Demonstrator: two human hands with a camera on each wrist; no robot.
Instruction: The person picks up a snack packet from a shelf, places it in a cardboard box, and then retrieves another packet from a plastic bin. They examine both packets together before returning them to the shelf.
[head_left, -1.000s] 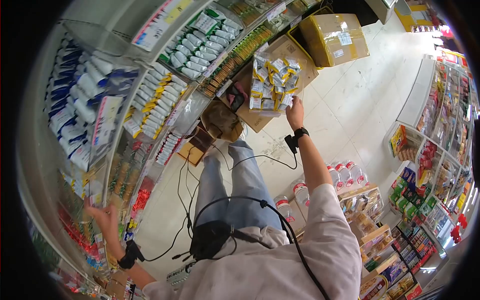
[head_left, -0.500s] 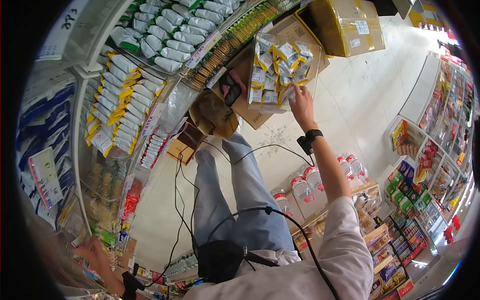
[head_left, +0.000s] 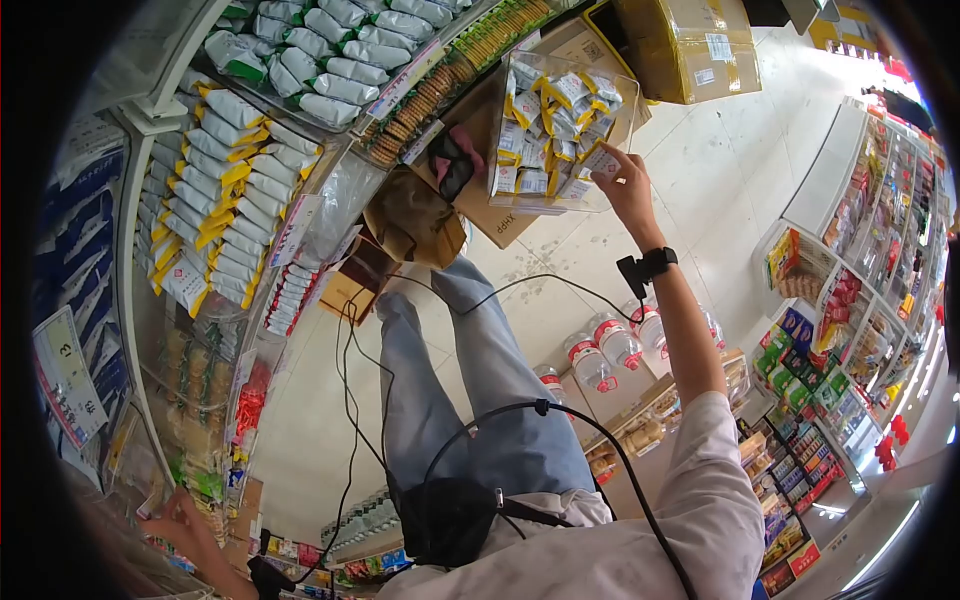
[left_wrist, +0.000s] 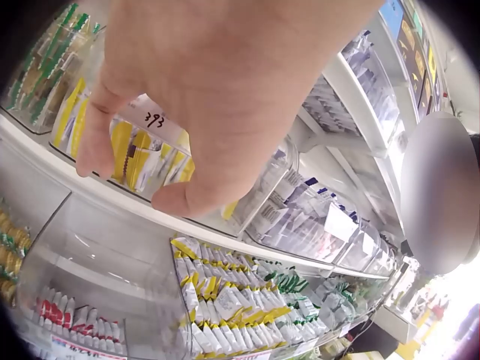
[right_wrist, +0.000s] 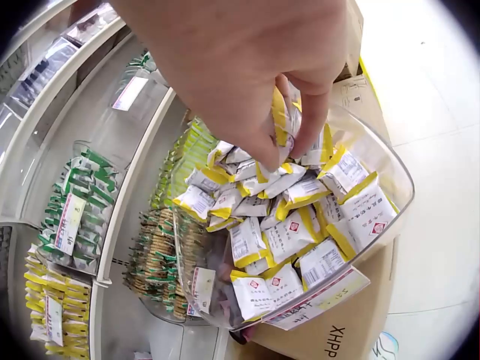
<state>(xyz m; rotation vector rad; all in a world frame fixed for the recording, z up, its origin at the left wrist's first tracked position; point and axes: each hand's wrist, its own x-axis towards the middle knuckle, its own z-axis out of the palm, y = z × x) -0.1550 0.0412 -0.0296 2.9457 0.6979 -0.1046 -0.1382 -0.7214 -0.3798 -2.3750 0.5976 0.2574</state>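
Observation:
In the head view my right hand (head_left: pixel 632 200) pinches a small white-and-yellow snack packet (head_left: pixel 602 162) between thumb and fingertips, over the near right corner of a clear plastic bin (head_left: pixel 560 204). Many packets of the same look (right_wrist: pixel 289 232) lie heaped in that bin, as the right wrist view shows. Far off at the lower left, my left hand (head_left: pixel 188 532) is at the shelf. The left wrist view has the left hand (left_wrist: pixel 202 97) with thumb and finger apart, in front of a handwritten 393 label (left_wrist: pixel 156 120) and a bin of yellow-edged packets (left_wrist: pixel 133 161).
Below the clear bin is a cardboard carton (right_wrist: pixel 330 337), with a taped box (head_left: pixel 690 50) behind it. Shelf bins of yellow-edged packets (head_left: pixel 215 190) and green-edged packets (head_left: pixel 320 60) line the left. Water bottles (head_left: pixel 600 350) stand on the floor at right. Cables (head_left: pixel 350 400) hang by the legs.
My right hand has gone from the bin's side to pinching a packet raised at its corner. My left hand appears lower in the view, and the head view has shifted closer to the shelves.

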